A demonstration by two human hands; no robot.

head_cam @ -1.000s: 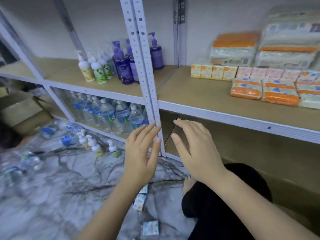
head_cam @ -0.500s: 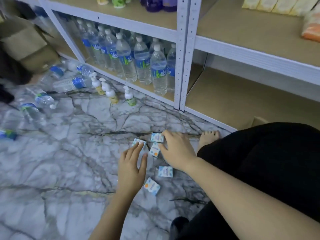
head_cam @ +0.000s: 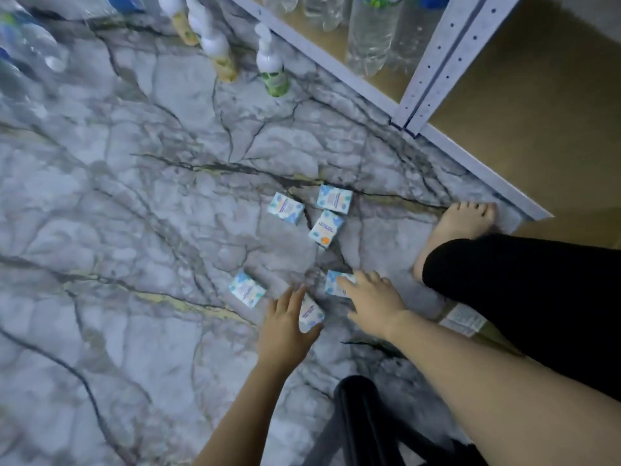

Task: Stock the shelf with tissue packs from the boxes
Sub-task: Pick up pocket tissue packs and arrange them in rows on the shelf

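Six small tissue packs lie loose on the marble-patterned floor (head_cam: 134, 196), all white with blue blotches and a printed panel whose writing is too small and blurred to read. Pack one (head_cam: 286, 208) and pack two (head_cam: 334, 198) lie near each other at the far side of the group; pack three (head_cam: 325, 229), just below pack two, carries an orange spot at one corner. Pack four (head_cam: 247, 289) lies apart to the left. Pack five (head_cam: 311, 313) sits tilted under the left hand (head_cam: 285, 329), which is palm down with fingers straight and spread, the thumb side against the pack; whether anything is pinched cannot be told. Pack six (head_cam: 332, 284) lies under the fingertips of the right hand (head_cam: 373, 302), palm down, fingers extended and slightly fanned, resting on top without curling round it. A bare foot (head_cam: 460, 223) stands beside the shelf frame's grey perforated upright (head_cam: 437, 62). Pump bottles (head_cam: 272, 62) with green and yellow labels stand on the floor; clear water bottles (head_cam: 369, 31) stand on the bottom shelf. A white printed label (head_cam: 465, 319) by the dark trouser leg is illegible.
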